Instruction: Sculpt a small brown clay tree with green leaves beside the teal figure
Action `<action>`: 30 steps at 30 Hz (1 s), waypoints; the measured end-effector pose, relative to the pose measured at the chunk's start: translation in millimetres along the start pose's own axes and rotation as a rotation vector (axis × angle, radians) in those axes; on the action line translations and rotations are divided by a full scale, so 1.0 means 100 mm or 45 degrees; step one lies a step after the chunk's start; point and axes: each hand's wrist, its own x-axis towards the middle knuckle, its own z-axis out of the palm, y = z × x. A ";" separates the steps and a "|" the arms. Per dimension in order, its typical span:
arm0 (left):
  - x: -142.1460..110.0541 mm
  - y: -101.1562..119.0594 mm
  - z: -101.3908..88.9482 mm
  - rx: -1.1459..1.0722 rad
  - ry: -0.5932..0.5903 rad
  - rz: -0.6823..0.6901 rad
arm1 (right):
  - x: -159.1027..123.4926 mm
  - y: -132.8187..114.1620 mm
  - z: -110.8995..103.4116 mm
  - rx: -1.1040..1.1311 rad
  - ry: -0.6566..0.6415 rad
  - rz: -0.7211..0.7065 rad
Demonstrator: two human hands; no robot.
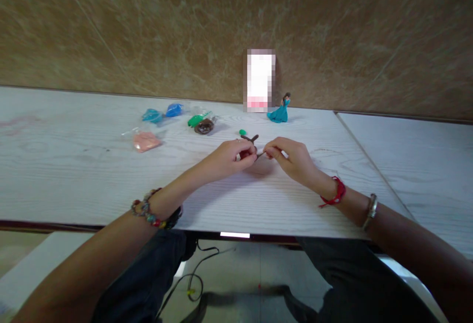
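My left hand (240, 154) is closed around a small dark brown clay piece (250, 139). Two stubby arms of the piece stick out above the fingers in a V, while the rest is mostly covered by them. Facing it, my right hand (286, 153) pinches the end of a thin, dark sliver (260, 155) that reaches across to the left fingertips. Whether the sliver is a tool or a strand of clay I cannot tell. Just behind the left hand, a small green clay ball (242, 132) lies on the white wood-grain table (207, 200).
Plastic bags of light blue clay (152, 115), blue clay (174, 110), green clay (197, 120), brown clay (204, 126) and peach clay (145, 141) lie left. A figurine in a teal dress (280, 113) stands right of a blurred-out upright screen (260, 79) against the marbled wall (148, 32).
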 end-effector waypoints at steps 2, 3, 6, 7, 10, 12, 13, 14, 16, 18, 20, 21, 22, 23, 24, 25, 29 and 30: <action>-0.01 -0.03 -0.03 0.065 -0.096 0.000 | 0.01 0.05 -0.01 0.140 0.113 0.109; -0.02 -0.07 -0.06 0.113 -0.172 0.000 | 0.02 0.08 -0.02 0.219 0.195 0.168; -0.05 -0.22 -0.19 0.323 -0.434 -0.009 | 0.05 0.20 -0.06 0.409 0.429 0.274; -0.06 -0.29 -0.24 0.400 -0.442 -0.032 | 0.06 0.24 -0.07 0.448 0.483 0.286; -0.07 -0.47 -0.40 0.627 -0.349 -0.201 | 0.08 0.33 -0.11 0.571 0.544 0.312; -0.07 -0.57 -0.48 0.757 -0.317 -0.336 | 0.08 0.36 -0.13 0.663 0.489 0.335; -0.08 -0.60 -0.52 0.789 -0.321 -0.394 | 0.08 0.35 -0.14 0.709 0.441 0.340; -0.08 -0.63 -0.55 0.804 -0.335 -0.425 | 0.07 0.34 -0.15 0.756 0.392 0.334; -0.08 -0.64 -0.60 0.771 -0.360 -0.413 | 0.06 0.29 -0.17 0.852 0.276 0.282; -0.08 -0.62 -0.63 0.699 -0.368 -0.359 | 0.04 0.23 -0.20 0.940 0.140 0.201; -0.07 -0.56 -0.63 0.645 -0.333 -0.309 | 0.02 0.17 -0.21 0.983 0.024 0.148; -0.05 -0.51 -0.61 0.630 -0.287 -0.273 | 0.02 0.16 -0.22 0.989 -0.009 0.143; -0.04 -0.44 -0.58 0.617 -0.231 -0.225 | 0.01 0.14 -0.21 0.991 -0.025 0.150; -0.03 -0.37 -0.52 0.591 -0.150 -0.136 | 0.01 0.13 -0.21 0.991 -0.035 0.168; -0.01 -0.28 -0.45 0.548 -0.054 -0.043 | 0.01 0.12 -0.20 0.990 -0.044 0.194; 0.00 -0.19 -0.37 0.478 0.018 0.032 | 0.01 0.12 -0.19 0.993 -0.049 0.218; 0.02 0.11 -0.09 0.222 -0.060 0.155 | 0.01 0.10 -0.17 1.071 -0.047 0.254; 0.01 0.14 -0.06 0.175 -0.154 0.155 | 0.00 0.10 -0.17 1.114 -0.045 0.257</action>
